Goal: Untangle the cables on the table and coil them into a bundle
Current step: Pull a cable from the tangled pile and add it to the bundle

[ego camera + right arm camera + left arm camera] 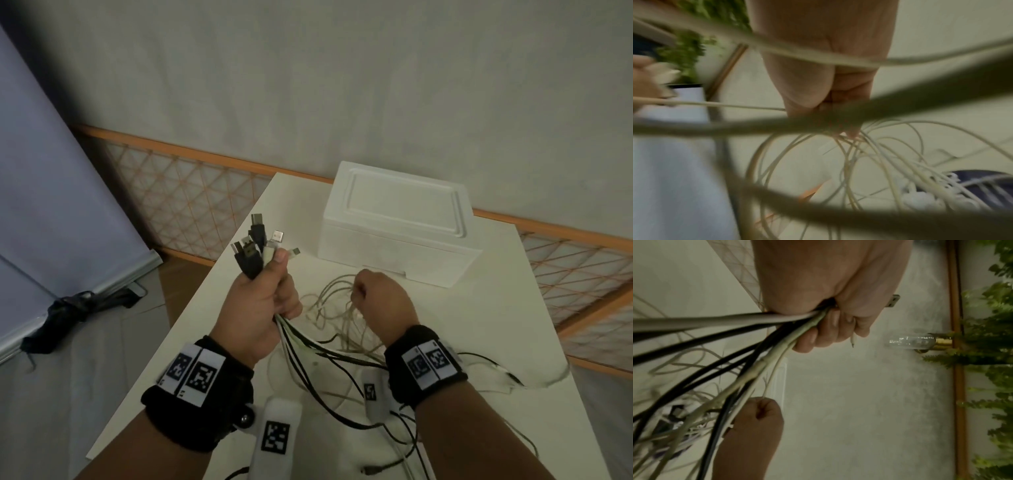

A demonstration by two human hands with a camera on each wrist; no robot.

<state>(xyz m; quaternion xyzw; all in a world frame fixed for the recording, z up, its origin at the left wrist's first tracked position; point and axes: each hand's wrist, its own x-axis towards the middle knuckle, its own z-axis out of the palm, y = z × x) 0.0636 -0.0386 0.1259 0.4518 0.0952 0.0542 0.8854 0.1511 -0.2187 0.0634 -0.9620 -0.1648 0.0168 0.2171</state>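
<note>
My left hand [265,301] is raised above the white table [534,274] and grips a bunch of black and white cables [308,346] just below their plugs [255,245], which stick up out of the fist. In the left wrist view the same cables [740,344] fan out from my curled fingers [824,335]. My right hand [373,294] is to the right, fingers curled and pinching thin white cable loops [329,301] lifted off the table. The right wrist view shows those loops [869,159] hanging from my fingertips [851,131].
A white foam box [397,222] stands on the table behind my hands. Loose cable ends [513,377] trail toward the table's right and near edges. An orange lattice fence [178,192] runs behind the table, and a grey panel [58,178] leans at the left.
</note>
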